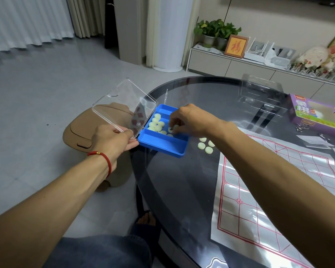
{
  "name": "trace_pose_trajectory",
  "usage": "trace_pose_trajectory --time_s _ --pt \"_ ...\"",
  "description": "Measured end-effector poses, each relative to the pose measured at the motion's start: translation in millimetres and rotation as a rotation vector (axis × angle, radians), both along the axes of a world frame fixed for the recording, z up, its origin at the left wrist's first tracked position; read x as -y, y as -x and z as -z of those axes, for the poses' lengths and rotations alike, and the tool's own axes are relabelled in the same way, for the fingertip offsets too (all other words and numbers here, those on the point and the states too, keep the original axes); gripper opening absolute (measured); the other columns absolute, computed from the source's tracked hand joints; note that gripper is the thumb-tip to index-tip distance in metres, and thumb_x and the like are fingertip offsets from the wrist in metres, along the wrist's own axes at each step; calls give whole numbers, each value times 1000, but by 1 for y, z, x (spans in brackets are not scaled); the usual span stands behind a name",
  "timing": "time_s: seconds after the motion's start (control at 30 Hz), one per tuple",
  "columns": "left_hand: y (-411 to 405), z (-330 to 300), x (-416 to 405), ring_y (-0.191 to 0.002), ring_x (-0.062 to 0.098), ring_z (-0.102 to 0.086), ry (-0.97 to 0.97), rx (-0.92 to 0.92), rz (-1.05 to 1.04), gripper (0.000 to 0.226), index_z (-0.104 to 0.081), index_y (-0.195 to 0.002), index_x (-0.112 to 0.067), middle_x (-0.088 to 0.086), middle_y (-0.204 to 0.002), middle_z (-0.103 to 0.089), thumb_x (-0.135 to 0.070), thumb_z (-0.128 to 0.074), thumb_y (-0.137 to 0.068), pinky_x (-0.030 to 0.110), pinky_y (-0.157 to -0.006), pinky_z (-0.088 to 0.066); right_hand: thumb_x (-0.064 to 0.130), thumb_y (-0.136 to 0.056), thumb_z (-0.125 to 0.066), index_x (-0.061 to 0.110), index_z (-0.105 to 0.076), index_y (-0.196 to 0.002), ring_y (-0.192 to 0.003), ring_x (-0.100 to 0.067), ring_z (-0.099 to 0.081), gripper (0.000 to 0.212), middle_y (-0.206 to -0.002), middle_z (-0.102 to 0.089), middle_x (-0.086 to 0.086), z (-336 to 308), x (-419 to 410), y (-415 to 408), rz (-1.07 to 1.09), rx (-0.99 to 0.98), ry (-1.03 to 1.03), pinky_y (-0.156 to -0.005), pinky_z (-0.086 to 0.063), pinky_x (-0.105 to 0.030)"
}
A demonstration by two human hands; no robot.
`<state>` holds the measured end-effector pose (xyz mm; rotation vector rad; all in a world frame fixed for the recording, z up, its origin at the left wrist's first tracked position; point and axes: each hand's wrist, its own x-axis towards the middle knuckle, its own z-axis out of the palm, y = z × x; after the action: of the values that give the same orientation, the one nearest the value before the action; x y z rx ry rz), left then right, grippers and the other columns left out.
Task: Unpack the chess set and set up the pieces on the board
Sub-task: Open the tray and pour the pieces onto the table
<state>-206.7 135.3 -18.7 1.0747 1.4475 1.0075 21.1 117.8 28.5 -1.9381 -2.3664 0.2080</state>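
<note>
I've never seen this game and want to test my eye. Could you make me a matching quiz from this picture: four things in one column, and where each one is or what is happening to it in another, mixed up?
Things:
1. clear lid
2. blue case
3. loose pale pieces
4. purple box

States:
A. at the table's far right edge
B. lying on the glass between case and board sheet
C. gripped at its edge by the left hand
D. the right hand picks pieces out of it

Pairs: 1-C, 2-D, 3-B, 4-A
</note>
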Motion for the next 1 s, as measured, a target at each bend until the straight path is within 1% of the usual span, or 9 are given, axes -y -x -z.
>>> trace_pose_trajectory --time_s 0.07,0.2,0.3,0.37,0.47,0.63,0.77,0.87,1.0 --pt "1 0 0 -73 19 -76 0 -1 -7 6 -70 -96 -2 15 -86 -73 0 -68 -91 34 -74 -64 24 -89 -74 14 -73 -101 -78 -15 -58 16 -84 -66 2 -8 3 -9 29 -43 -88 -71 -47 -27" --pt "4 1 -3 -72 19 -76 -15 1 -34 4 -70 -92 -2 16 -85 -73 1 -68 -90 34 -72 -64 24 -87 -77 14 -75 -100 -83 -19 -66 17 -90 -72 -2 -21 9 -44 170 -34 -185 -70 -48 -27" --pt "6 1 -6 -77 22 -76 -5 14 -62 3 -69 -92 -2 18 -88 -72 1 -67 -91 35 -74 -64 24 -88 -77 15 -75 -102 -83 -17 -66 17 -94 -72 -1 -17 16 -62 229 -4 -141 -71 -53 -27" --pt "7 1 -8 -79 23 -76 3 18 -71 3 -67 -91 -3 17 -89 -72 1 -67 -91 35 -73 -63 24 -87 -77 16 -75 -101 -82 -16 -66 17 -94 -72 0 -11 20 -64 224 1 -95 -69 -51 -25" --pt "7 3 -9 -78 23 -76 2 24 -68 4 -68 -93 -1 17 -87 -72 2 -67 -90 32 -70 -63 25 -85 -78 17 -76 -101 -84 -18 -66 17 -94 -72 1 0 19 -57 186 44 -58 -73 -55 -31" --pt "8 6 -11 -74 23 -77 10 37 -70 4 -69 -91 -1 19 -87 -73 3 -68 -89 36 -74 -63 21 -87 -76 14 -76 -102 -81 -17 -63 17 -97 -73 -1 10 14 -50 152 62 -62 -69 -44 -24" --pt "8 6 -11 -76 23 -77 9 22 -65 4 -69 -94 -1 18 -88 -73 1 -68 -90 36 -74 -63 17 -88 -76 14 -78 -103 -83 -17 -69 16 -100 -76 -1 5 16 -60 193 13 -85 -76 -55 -30" --pt "8 5 -11 -74 22 -77 7 22 -70 6 -70 -95 0 18 -87 -74 0 -68 -89 34 -72 -63 9 -89 -72 14 -79 -104 -81 -14 -71 17 -101 -76 0 3 19 -63 212 -40 -112 -82 -59 -32" --pt "8 5 -11 -74 22 -77 11 12 -66 6 -70 -95 -1 17 -87 -74 0 -69 -89 36 -73 -64 7 -89 -70 15 -78 -96 -72 -11 -69 13 -87 -75 1 6 16 -60 211 -64 -102 -77 -61 -35"
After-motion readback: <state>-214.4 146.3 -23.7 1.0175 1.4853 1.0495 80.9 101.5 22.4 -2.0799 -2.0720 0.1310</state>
